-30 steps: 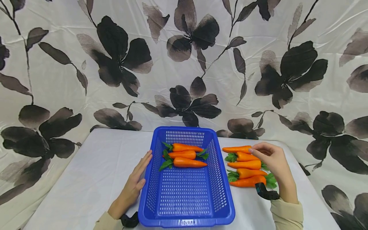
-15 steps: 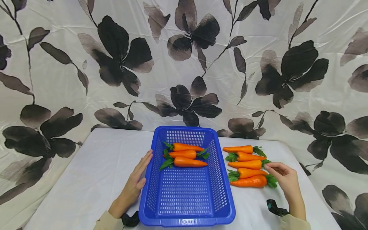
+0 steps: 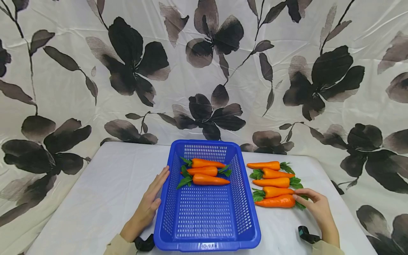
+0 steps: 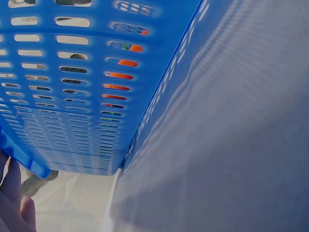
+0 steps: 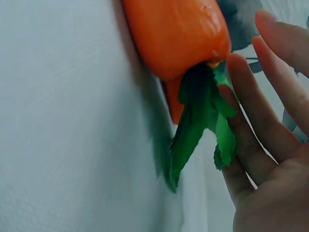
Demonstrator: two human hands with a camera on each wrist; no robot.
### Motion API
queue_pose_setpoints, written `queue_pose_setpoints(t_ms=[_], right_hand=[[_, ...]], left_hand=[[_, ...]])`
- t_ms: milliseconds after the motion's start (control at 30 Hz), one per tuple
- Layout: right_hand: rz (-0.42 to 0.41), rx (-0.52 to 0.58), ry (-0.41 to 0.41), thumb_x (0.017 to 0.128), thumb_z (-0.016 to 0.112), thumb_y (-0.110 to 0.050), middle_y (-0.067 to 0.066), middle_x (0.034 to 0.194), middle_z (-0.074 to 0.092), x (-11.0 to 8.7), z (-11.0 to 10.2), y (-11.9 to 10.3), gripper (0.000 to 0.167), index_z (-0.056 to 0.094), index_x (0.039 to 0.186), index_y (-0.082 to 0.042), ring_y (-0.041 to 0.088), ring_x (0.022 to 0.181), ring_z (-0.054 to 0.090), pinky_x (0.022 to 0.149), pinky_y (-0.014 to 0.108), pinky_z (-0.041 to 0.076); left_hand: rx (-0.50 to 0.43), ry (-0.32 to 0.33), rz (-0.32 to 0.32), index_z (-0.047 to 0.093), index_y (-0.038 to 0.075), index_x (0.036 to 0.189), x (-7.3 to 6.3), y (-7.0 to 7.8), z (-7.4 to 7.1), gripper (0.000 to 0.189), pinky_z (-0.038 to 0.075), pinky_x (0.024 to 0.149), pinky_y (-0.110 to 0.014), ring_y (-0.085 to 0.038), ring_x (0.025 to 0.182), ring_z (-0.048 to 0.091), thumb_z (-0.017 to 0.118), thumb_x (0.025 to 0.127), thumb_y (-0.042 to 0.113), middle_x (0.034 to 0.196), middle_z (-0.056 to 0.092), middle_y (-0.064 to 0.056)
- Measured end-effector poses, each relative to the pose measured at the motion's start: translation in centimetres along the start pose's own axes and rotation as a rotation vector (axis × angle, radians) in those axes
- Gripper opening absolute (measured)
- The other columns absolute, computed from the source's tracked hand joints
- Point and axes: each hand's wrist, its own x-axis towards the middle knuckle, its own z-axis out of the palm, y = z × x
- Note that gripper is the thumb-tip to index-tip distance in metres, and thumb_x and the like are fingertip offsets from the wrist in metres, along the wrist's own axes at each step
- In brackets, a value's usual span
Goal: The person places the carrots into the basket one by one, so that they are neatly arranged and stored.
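Note:
A blue plastic basket (image 3: 204,216) with slotted walls holds 3 carrots (image 3: 210,180) with green leaves at its far end. Against its left rim rests my left hand (image 3: 145,205), fingers straight. My right hand (image 3: 315,209) is at the leafy end of the nearest carrot (image 3: 275,202) in the row on the table. The right wrist view shows its fingers extended beside the green leaves (image 5: 195,121), with the fingertips right at them and nothing gripped. In the left wrist view, the basket's outer wall (image 4: 72,128) fills the left side, with my left fingers at its rim.
Several carrots (image 3: 271,183) lie in a row right of the basket, leaf ends alternating left and right. All lie on a white-covered table (image 3: 105,184). Behind the table hangs a floral cloth (image 3: 261,88). Each wrist wears a black camera mount (image 3: 307,235).
My right hand has moved from the farthest carrot's leafy end toward me, past the middle ones, to the nearest carrot's leaves. My left hand, the basket and the carrots stay put.

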Motion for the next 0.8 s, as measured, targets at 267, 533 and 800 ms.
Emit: queue_pose_setpoints(t_ms=[267,533,800], right_hand=[[0.031,-0.042,-0.064,0.085,0.080,-0.029,-0.004,0.111,0.071,0.2,0.2,1.2,0.048,0.068,0.122,-0.001,-0.009,0.100,0.050,0.091,0.022,0.040],[0.037,-0.010,-0.140,0.082,0.082,-0.025,-0.006,0.119,0.068,0.1,0.3,1.6,0.054,0.064,0.127,-0.001,-0.011,0.104,0.046,0.103,0.043,0.035],[0.011,-0.002,-0.173,0.077,0.085,-0.019,-0.007,0.120,0.065,0.1,0.4,2.0,0.059,0.062,0.128,0.000,-0.009,0.109,0.041,0.109,0.056,0.029]], left_hand=[[0.000,0.005,-0.001,0.031,0.001,0.154,0.0,0.0,0.0,0.071,0.004,0.121,-0.030,-0.035,0.150,0.017,0.030,0.103,0.051,0.161,0.025,-0.019],[0.005,0.018,0.013,0.033,0.000,0.153,0.0,0.0,0.0,0.073,0.005,0.121,-0.034,-0.040,0.148,0.020,0.029,0.103,0.054,0.160,0.027,-0.019],[0.016,0.017,0.021,0.035,0.000,0.152,0.1,0.0,0.0,0.073,0.005,0.121,-0.032,-0.034,0.149,0.020,0.029,0.103,0.054,0.160,0.028,-0.020]])
